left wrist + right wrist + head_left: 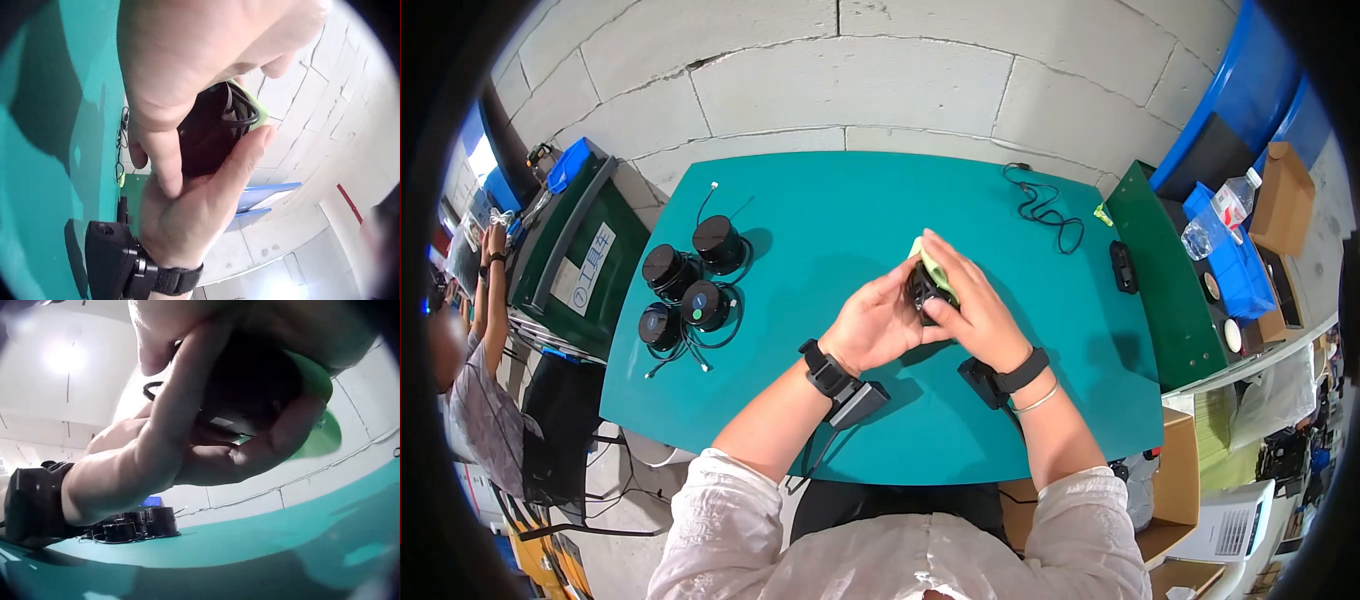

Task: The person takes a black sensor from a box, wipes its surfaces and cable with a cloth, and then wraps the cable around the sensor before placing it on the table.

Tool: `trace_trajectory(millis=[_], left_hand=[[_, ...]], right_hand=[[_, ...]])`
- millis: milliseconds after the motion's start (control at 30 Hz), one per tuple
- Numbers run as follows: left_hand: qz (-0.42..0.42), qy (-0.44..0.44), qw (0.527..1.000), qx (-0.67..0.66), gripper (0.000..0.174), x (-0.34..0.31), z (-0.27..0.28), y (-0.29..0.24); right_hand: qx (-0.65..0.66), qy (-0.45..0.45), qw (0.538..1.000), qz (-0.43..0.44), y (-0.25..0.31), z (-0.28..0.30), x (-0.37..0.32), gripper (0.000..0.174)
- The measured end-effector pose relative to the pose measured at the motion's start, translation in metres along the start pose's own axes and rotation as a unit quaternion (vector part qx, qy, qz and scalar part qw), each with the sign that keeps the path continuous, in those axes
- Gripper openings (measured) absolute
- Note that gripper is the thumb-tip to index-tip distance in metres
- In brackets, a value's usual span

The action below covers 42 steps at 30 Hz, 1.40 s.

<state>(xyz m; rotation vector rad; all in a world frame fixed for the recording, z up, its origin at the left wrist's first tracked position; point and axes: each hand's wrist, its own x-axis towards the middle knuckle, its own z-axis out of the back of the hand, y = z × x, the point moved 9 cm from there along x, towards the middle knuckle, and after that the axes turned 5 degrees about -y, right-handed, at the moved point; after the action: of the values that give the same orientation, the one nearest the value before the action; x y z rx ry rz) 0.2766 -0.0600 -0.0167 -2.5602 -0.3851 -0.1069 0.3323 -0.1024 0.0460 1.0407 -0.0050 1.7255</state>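
Note:
Above the middle of the table, both hands hold a black round device (924,289) with a black cable. My left hand (873,316) grips it from the left; in the right wrist view the left-hand fingers (178,381) curl round its dark body. My right hand (982,312) holds it from the other side, thumb across the near side. A thin light green piece (933,264) lies between the right palm and the device and shows beyond the fingers in the right wrist view. A looped cable (250,117) bulges beside the device in the left wrist view. The palms hide much of it.
Several similar black round devices (706,304) with cables stand on the green table (830,210) at left. A black cable (1040,208), a small yellow-green item (1103,214) and a black object (1123,267) lie at right. Another person (485,400) is at far left.

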Motion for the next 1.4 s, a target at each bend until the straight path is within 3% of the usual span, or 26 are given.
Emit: trace_trajectory(millis=[100, 133, 200, 267, 333, 433, 467, 500, 533, 567, 600, 733, 800, 900, 967, 1033, 1067, 1100, 1133, 1167, 1200, 1267, 1333, 1400], left_hand=[[-0.047, -0.051, 0.992, 0.11, 0.068, 0.002, -0.002, -0.013], [-0.044, -0.05, 0.992, 0.11, 0.068, 0.003, -0.002, -0.012], [-0.116, -0.11, 0.945, 0.284, 0.07, 0.002, 0.004, -0.024], [-0.141, -0.166, 0.934, 0.284, 0.063, 0.002, 0.017, -0.032], [-0.14, -0.236, 0.919, 0.282, 0.051, -0.004, 0.03, -0.039], [-0.149, -0.275, 0.914, 0.258, 0.042, -0.009, 0.041, -0.047], [-0.139, -0.296, 0.906, 0.27, 0.041, -0.011, 0.048, -0.048], [-0.137, -0.297, 0.906, 0.27, 0.041, -0.011, 0.051, -0.045], [-0.163, -0.3, 0.888, 0.307, 0.039, -0.012, 0.051, -0.047], [-0.189, -0.302, 0.869, 0.344, 0.037, -0.013, 0.048, -0.051], [-0.189, -0.3, 0.869, 0.345, 0.037, -0.013, 0.046, -0.051], [-0.179, -0.309, 0.887, 0.293, 0.034, -0.012, 0.049, -0.05], [-0.175, -0.307, 0.926, 0.132, 0.028, -0.011, 0.061, -0.048], [-0.177, -0.294, 0.933, 0.107, 0.028, -0.011, 0.06, -0.049], [-0.178, -0.272, 0.941, 0.093, 0.033, -0.009, 0.061, -0.048], [-0.178, -0.266, 0.941, 0.109, 0.033, -0.01, 0.057, -0.05], [-0.178, -0.255, 0.942, 0.125, 0.034, -0.008, 0.051, -0.05], [-0.185, -0.248, 0.94, 0.142, 0.034, -0.008, 0.046, -0.055], [-0.184, -0.245, 0.941, 0.143, 0.034, -0.006, 0.047, -0.055], [-0.228, -0.245, 0.912, 0.236, 0.036, -0.007, 0.043, -0.063], [-0.269, -0.242, 0.874, 0.326, 0.039, -0.01, 0.037, -0.07], [-0.252, -0.182, 0.801, 0.511, 0.047, -0.009, 0.014, -0.067], [-0.252, -0.121, 0.767, 0.577, 0.045, -0.005, 0.006, -0.059], [-0.209, -0.09, 0.781, 0.581, 0.045, -0.002, 0.009, -0.056]], right_hand=[[0.158, -0.094, 0.961, -0.207, -0.035, 0.006, -0.015, 0.042], [0.158, -0.097, 0.961, -0.208, -0.036, 0.005, -0.016, 0.042], [0.188, -0.134, 0.928, -0.293, -0.053, 0.003, -0.026, 0.038], [0.21, -0.133, 0.921, -0.299, -0.055, -0.008, -0.029, 0.036], [0.42, -0.207, 0.831, -0.299, -0.061, -0.019, -0.032, 0.035], [0.461, -0.251, 0.802, -0.284, -0.055, -0.007, -0.029, 0.043], [0.462, -0.25, 0.802, -0.284, -0.055, -0.005, -0.028, 0.043], [0.265, -0.206, 0.926, -0.173, -0.031, 0.009, -0.015, 0.048], [0.05, -0.149, 0.986, -0.05, -0.002, 0.01, -0.005, 0.052], [-0.114, -0.027, 0.993, 0.001, 0.012, -0.006, 0.0, 0.057], [-0.217, -0.03, 0.975, 0.039, 0.026, -0.009, -0.001, 0.055], [-0.222, -0.024, 0.973, 0.065, 0.023, -0.007, -0.001, 0.05], [-0.22, -0.006, 0.971, 0.097, 0.025, -0.008, -0.002, 0.045], [-0.099, -0.041, 0.991, 0.076, 0.02, -0.001, -0.005, 0.032], [0.011, -0.105, 0.991, -0.088, -0.012, 0.016, -0.01, 0.023], [0.241, -0.179, 0.911, -0.282, -0.073, 0.016, -0.031, 0.022], [0.355, -0.218, 0.839, -0.349, -0.102, 0.01, -0.043, 0.025], [0.353, -0.219, 0.839, -0.351, -0.107, 0.01, -0.045, 0.025], [0.473, -0.247, 0.749, -0.392, -0.118, 0.001, -0.051, 0.03], [0.582, -0.268, 0.641, -0.423, -0.124, -0.01, -0.057, 0.037], [0.58, -0.27, 0.642, -0.422, -0.12, -0.009, -0.055, 0.037], [0.772, -0.068, 0.507, -0.377, -0.066, -0.044, -0.031, 0.049], [0.764, -0.079, 0.513, -0.383, -0.062, -0.046, -0.034, 0.053], [0.731, -0.072, 0.537, -0.414, -0.071, -0.051, -0.039, 0.051]])
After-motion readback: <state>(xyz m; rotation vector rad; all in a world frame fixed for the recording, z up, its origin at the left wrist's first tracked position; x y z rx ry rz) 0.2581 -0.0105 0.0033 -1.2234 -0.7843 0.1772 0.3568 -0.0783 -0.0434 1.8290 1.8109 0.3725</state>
